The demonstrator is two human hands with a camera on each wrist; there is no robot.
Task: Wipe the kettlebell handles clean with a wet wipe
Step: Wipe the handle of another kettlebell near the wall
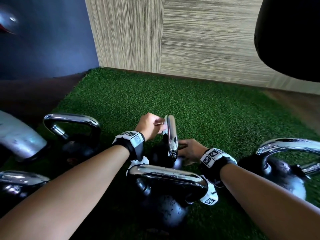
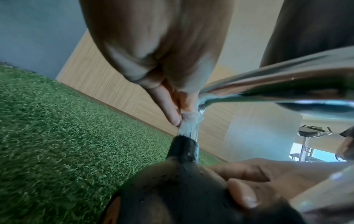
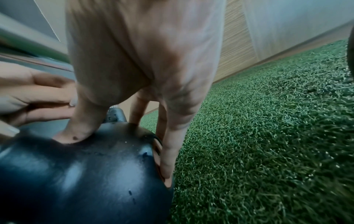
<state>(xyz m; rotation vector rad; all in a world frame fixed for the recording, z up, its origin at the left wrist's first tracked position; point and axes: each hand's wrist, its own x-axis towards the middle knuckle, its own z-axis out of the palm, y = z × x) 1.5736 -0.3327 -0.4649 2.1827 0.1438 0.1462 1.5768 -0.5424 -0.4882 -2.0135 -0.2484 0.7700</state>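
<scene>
Green turf (image 1: 199, 108), wood-grain wall (image 1: 199, 37), blue wall (image 1: 48, 40), chrome-handled kettlebells (image 1: 166, 193)

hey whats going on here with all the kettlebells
A person is cleaning kettlebells that stand on green turf. The left hand pinches a white wet wipe against the far leg of the chrome handle of the middle kettlebell, low, near where the leg meets the black body. The right hand rests on that body, thumb on top and fingers down its side, steadying it. Four more chrome-handled kettlebells stand around it.
</scene>
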